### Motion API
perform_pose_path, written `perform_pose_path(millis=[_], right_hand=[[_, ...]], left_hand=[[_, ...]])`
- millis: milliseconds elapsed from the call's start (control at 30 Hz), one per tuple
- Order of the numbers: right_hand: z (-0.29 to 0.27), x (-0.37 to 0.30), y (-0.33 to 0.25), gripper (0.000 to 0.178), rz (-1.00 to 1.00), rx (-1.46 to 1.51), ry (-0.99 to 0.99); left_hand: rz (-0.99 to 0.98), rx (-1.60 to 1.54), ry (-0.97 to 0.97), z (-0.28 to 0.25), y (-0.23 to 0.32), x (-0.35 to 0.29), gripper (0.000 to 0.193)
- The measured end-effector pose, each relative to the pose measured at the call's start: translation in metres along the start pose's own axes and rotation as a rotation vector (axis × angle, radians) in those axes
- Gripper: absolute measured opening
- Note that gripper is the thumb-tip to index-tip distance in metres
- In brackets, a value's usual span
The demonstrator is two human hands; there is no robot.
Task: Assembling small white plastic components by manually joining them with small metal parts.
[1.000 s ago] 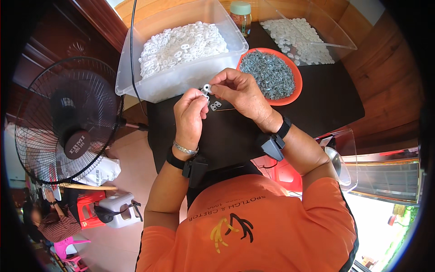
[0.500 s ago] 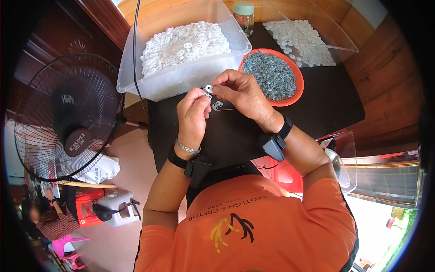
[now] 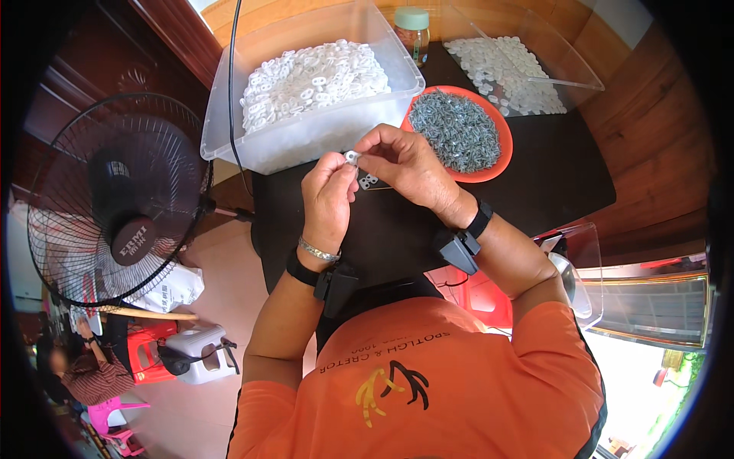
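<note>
Above the dark table, my left hand (image 3: 327, 200) and my right hand (image 3: 409, 170) meet fingertip to fingertip. Between them they pinch a small white plastic piece (image 3: 351, 156) with a round hole; fingers cover part of it. Just beyond my left fingertips, a few similar flat pieces with holes (image 3: 368, 181) lie on the table. A large clear tub (image 3: 306, 138) behind my hands holds a heap of white two-holed pieces (image 3: 313, 80). Right of it, next to my right hand, an orange bowl (image 3: 505, 149) is full of small grey metal parts (image 3: 459, 130), too fine to tell exactly.
A clear tray of white discs (image 3: 508, 73) and a green-lidded jar (image 3: 412, 34) stand at the back. The black table (image 3: 527, 180) is under my hands. At left stands a fan (image 3: 122, 206), with a cable (image 3: 232, 99) hanging near the tub. Stools (image 3: 202, 352) and a seated person (image 3: 92, 375) are lower left.
My fingertips have drawn closer together around the white piece, and it now shows less between them. My right hand has dipped slightly toward me.
</note>
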State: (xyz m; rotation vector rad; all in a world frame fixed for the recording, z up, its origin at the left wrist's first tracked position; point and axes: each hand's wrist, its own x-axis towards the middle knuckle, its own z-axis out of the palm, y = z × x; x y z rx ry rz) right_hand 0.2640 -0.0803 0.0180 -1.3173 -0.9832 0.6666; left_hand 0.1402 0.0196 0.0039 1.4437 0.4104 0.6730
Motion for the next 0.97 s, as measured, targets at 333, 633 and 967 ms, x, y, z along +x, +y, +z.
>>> perform_pose_path(millis=[333,633,967], right_hand=[[0.004,-0.004,-0.008,0.026,-0.075,-0.177,-0.036],[0.002,-0.003,-0.005,0.027,-0.145,-0.246,-0.067],[0.011,-0.008,-0.004,0.032,-0.355,-0.522,0.096]], left_hand=[[-0.062,-0.074,0.003,0.0,0.005,-0.001,0.014],[-0.083,-0.074,-0.053,-0.004,0.004,0.0,0.024],[-0.04,-0.104,-0.084,-0.004,-0.003,0.001,0.027]])
